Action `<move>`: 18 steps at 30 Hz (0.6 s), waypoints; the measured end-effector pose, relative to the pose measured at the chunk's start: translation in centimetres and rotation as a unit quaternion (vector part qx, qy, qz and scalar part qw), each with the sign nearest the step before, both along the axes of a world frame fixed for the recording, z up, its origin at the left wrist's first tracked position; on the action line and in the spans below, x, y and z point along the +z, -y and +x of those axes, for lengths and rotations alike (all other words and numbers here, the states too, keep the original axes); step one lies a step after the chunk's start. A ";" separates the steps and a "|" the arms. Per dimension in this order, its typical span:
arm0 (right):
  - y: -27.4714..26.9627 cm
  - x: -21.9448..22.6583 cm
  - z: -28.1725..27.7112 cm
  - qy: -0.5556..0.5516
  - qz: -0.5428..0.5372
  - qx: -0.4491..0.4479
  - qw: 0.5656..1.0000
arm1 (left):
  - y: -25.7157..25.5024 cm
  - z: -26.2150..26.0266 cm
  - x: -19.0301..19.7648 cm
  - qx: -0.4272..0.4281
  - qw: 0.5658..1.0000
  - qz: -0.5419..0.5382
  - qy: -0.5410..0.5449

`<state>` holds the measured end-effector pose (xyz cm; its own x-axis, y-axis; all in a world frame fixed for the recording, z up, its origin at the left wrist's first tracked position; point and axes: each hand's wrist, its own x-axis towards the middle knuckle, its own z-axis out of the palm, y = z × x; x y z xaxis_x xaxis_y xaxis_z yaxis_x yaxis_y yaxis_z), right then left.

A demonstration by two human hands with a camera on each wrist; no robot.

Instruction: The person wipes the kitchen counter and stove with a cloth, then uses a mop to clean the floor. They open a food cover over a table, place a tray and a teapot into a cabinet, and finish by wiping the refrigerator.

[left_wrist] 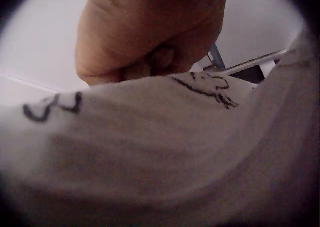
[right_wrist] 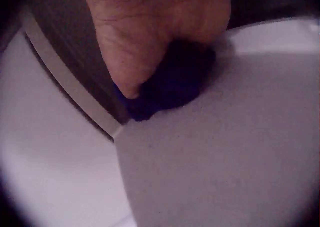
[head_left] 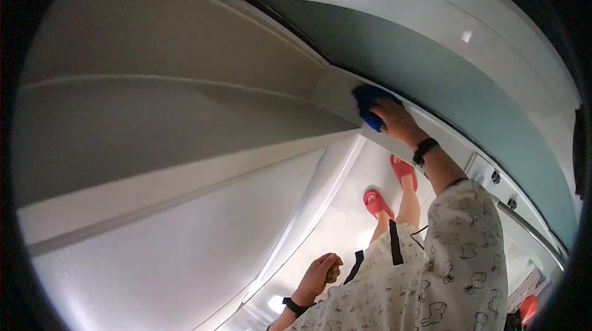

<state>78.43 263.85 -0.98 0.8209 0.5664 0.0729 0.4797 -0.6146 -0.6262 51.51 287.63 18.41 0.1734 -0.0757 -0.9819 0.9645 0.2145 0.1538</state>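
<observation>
A blue cloth (head_left: 370,106) lies against the pale ledge beside the glass panel's edge, and my right hand (head_left: 398,122) grips it. In the right wrist view the thumb and fingers of the right hand (right_wrist: 155,31) curl round the bunched cloth (right_wrist: 175,81), whose lower edge meets the pale surface. My left hand (head_left: 320,275) is held low beside the patterned clothing, its fingers curled in. The left wrist view shows the left hand (left_wrist: 150,31) with curled fingers above the patterned fabric (left_wrist: 150,137), and nothing visible in it.
A greenish glass panel (head_left: 444,72) in a white curved frame runs along the right. A metal bar (head_left: 533,235) and dark knobs are near my right sleeve. White panels (head_left: 185,238) fill the left. Feet in red slippers (head_left: 376,203) stand on the tiled floor (head_left: 354,177).
</observation>
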 end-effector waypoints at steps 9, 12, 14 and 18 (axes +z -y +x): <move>4.9 -3.5 -11.1 -0.093 0.076 -0.339 0.933 | -0.8 -1.7 -1.3 0.014 0.999 -0.033 0.012; 1.3 -3.8 -9.2 -0.027 0.052 -0.316 0.947 | -0.2 -1.2 -1.2 0.000 0.999 -0.043 0.026; -0.8 -3.8 -6.3 -0.011 0.051 -0.205 0.977 | -0.3 -1.1 -1.4 0.004 0.999 -0.045 0.031; -5.2 -4.5 2.5 0.026 0.090 -0.077 0.993 | -0.2 -1.3 -1.2 0.013 0.998 -0.034 0.045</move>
<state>80.94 269.08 -5.52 0.8894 0.4084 0.2053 0.4228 -0.5643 -0.7091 50.19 287.78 17.23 0.2640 -0.1366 -0.9548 0.9415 0.2517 0.2243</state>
